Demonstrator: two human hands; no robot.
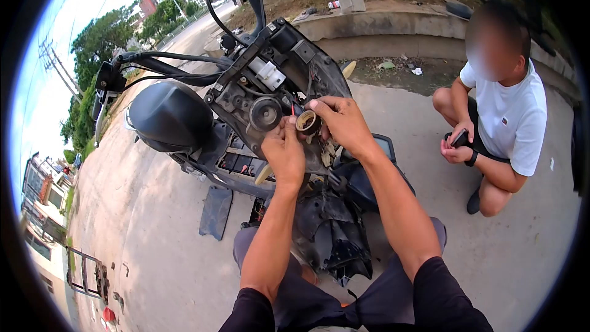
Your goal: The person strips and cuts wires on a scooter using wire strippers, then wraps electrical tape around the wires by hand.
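A partly stripped scooter stands in front of me, its front frame (243, 101) bare, with a round black horn (265, 114) and a white part (267, 74) on it. My right hand (342, 124) grips a roll of tape (308, 123) between thumb and fingers, just right of the horn. Beside it, my left hand (285, 147) pinches a thin red wire (293, 110) near its fingertips. Loose wires and dark, ragged material hang below the roll.
A person (504, 104) in a white shirt squats at the right, holding a dark phone-like object (460, 139). Black body panels (335, 233) lie between my legs. A flat dark panel (216, 212) is on the ground, and a concrete kerb (393, 26) runs behind.
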